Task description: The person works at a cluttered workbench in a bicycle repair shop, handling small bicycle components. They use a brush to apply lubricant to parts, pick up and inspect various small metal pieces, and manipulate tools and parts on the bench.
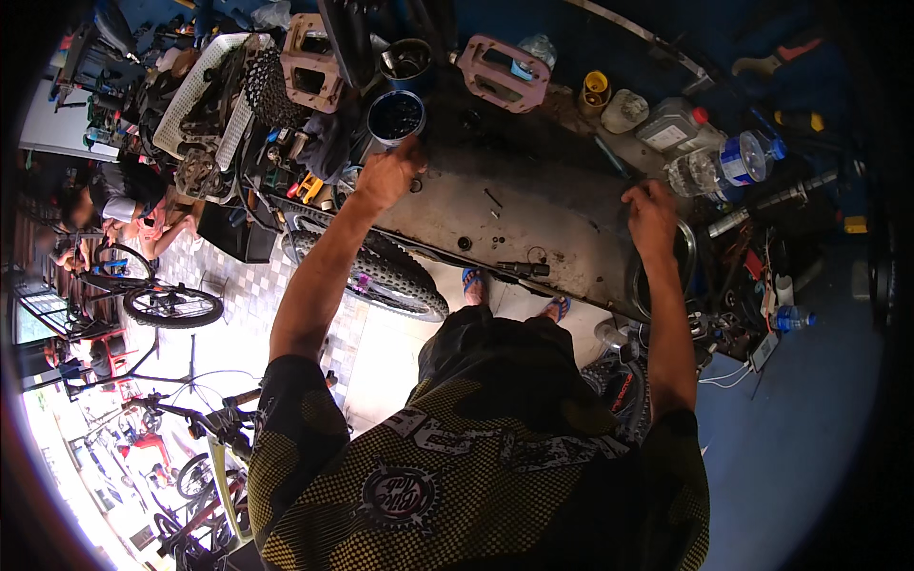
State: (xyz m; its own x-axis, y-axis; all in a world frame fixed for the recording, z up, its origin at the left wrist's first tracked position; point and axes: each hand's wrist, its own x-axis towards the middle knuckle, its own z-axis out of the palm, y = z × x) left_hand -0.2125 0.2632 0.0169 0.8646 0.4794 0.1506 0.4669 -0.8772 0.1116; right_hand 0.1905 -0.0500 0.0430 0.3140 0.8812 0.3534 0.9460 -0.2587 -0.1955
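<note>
My left hand (386, 181) is closed, fingertips at the near rim of a blue can (396, 118) with dark contents; what it pinches is hidden. On the right, my right hand (653, 217) is closed above the bench's right end. A thin dark stick-like tool (611, 155) points up and left from its fingertips. Between my hands lies the stained workbench top (543, 209). On it are a small dark pin (492, 198), a dark ring (464, 244) and a black cylindrical part (524, 268) near the front edge.
Behind the first can stands a second can (407, 63). Pink flat pedals (502, 74) hang above the bench. A grey jug (671, 128) and a clear bottle (743, 160) sit back right. A white basket (195, 90) of parts, a knobby tyre (381, 271) and another person (129, 195) are leftward.
</note>
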